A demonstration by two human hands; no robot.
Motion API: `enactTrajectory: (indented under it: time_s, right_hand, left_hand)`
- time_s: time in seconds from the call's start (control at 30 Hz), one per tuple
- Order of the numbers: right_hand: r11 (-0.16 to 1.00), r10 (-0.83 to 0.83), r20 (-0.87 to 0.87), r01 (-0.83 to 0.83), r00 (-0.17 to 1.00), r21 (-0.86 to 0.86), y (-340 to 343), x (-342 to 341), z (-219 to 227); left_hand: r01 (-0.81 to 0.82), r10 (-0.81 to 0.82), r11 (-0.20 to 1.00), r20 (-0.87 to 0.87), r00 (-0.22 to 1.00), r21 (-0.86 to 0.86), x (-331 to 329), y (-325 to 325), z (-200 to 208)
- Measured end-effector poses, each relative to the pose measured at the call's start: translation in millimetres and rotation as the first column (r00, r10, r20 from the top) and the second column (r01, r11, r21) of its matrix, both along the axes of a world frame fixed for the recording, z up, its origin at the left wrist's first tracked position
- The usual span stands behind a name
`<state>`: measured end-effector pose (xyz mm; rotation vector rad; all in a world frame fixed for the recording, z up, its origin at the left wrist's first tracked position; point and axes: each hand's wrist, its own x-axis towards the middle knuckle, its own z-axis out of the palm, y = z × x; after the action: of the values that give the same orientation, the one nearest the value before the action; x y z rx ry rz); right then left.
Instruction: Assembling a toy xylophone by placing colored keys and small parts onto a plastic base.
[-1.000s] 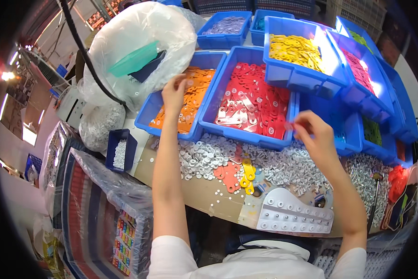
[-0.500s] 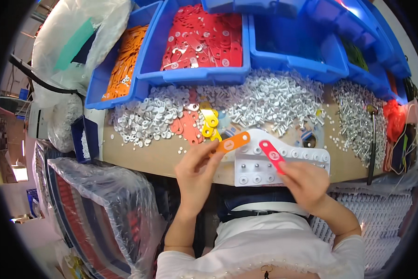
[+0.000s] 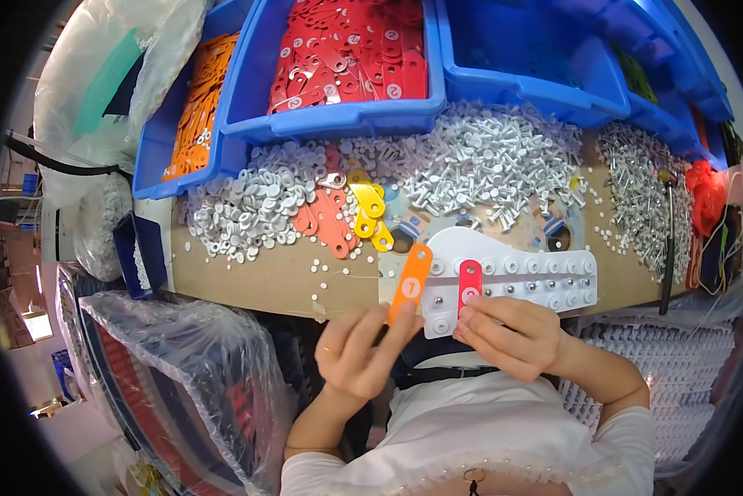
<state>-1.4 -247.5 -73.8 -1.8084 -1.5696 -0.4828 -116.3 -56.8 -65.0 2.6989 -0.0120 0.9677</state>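
Note:
My left hand (image 3: 361,351) pinches the lower end of an orange plastic strip (image 3: 410,283), which has a hole at its top and stands nearly upright left of a white plate. Between the fingers of my right hand (image 3: 516,335) is a red plastic strip (image 3: 470,283), held upright over the plate's left part. The white plastic plate (image 3: 458,245) has a rounded bump at its far left and rows of round sockets and small metal pins. It lies at the table's near edge, partly hidden by my right hand.
Beyond the plate are piles of white washers (image 3: 252,207), white rivets (image 3: 491,165) and metal screws (image 3: 636,198). Yellow strips (image 3: 367,198) and salmon strips (image 3: 332,223) lie between. Blue bins (image 3: 338,120) line the back, one with red strips, another with orange. A dark rod (image 3: 667,248) stands right.
Both strips have turned more upright and come nearer to me. The red one has shifted left over the plate, while my right hand has moved down and left.

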Motion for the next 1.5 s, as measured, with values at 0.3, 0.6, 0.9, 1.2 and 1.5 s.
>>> enactTrajectory:
  time_s: [0.3, 0.6, 0.9, 1.2, 1.5]
  right_hand:
    - [0.987, 0.005, -0.097, -0.020, 0.995, -0.158, -9, -11, -10]
    - [0.970, -0.061, -0.154, 0.022, 0.986, -0.242, -13, -19, -6]
    - [0.974, -0.087, -0.201, 0.041, 0.976, -0.222, -9, -19, -9]
    - [0.976, -0.151, -0.159, 0.121, 0.976, -0.182, -22, 8, 8]
    - [0.872, -0.490, -0.386, 0.444, 0.782, -0.207, -75, 110, 46]
  left_hand:
    - [0.144, -0.144, 0.990, -0.035, 0.989, 0.004, -6, -13, -11]
    - [0.180, -0.180, 0.981, -0.007, 0.984, 0.073, -5, -20, -24]
    - [0.158, -0.164, 0.985, -0.113, 0.980, -0.063, -5, -32, -32]
    - [0.238, -0.267, 0.950, -0.131, 0.955, -0.201, 27, -12, 12]
    - [0.359, -0.306, 0.933, -0.503, 0.808, 0.008, 313, 21, 47]
